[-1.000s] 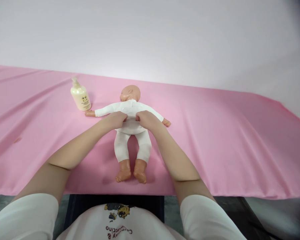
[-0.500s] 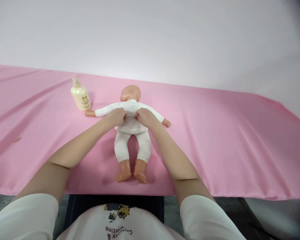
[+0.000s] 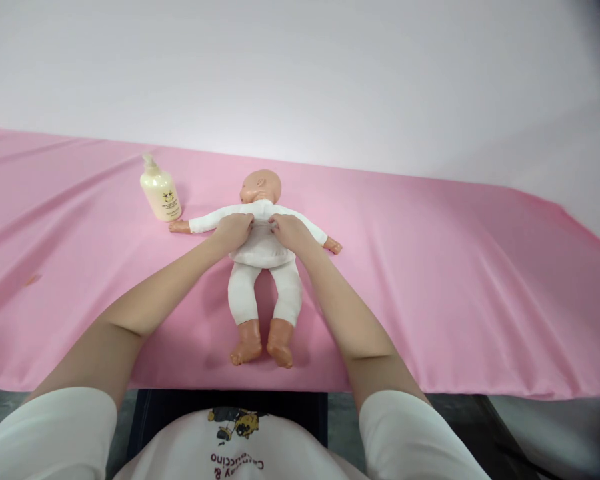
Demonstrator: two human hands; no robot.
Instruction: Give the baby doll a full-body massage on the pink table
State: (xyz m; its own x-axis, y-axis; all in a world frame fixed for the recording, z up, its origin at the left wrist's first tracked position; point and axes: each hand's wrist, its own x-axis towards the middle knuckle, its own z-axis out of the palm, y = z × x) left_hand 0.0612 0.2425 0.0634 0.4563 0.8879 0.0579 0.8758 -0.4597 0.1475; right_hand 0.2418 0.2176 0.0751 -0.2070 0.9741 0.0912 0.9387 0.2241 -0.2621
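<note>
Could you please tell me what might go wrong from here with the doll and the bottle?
The doll's hand lies right by the bottle, so if the doll shifts under the left hand and right hand, it might knock the bottle over. The pink cloth is wrinkled and might drag along too.

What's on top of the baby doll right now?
The left hand and right hand, fingers curled, are on the baby doll's white top. Whatever part of it lies directly beneath them is covered and cannot be seen.
</note>
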